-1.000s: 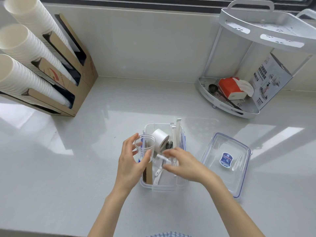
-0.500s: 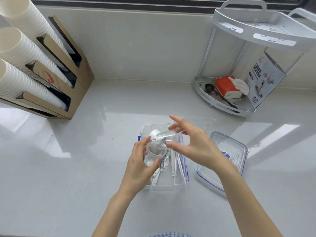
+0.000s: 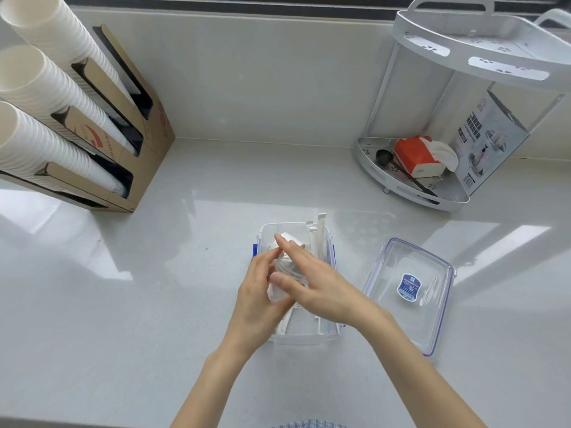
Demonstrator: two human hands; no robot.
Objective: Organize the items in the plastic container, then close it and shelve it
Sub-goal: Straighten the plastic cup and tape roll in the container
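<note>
Both hands work over the open plastic container [image 3: 298,338], which sits on the counter [image 3: 154,288] near its front edge. The left hand [image 3: 258,299] has its grip closed around a small clear cup [image 3: 285,274], steadying it low inside the container, while the right hand [image 3: 312,281] lies flat across it with fingers extended, grip released, probably pressing it down so it fits below the rim. White strips [image 3: 318,230] stand at the far end, poking above the wall, so they may block the lid. The lid [image 3: 411,291] lies just beside the container on the right, within reach for closing. The counter is pale, glossy stone under a window, with a corner shelf rack [image 3: 482,54] at the back right and a cardboard cup dispenser [image 3: 123,143] at left
</note>
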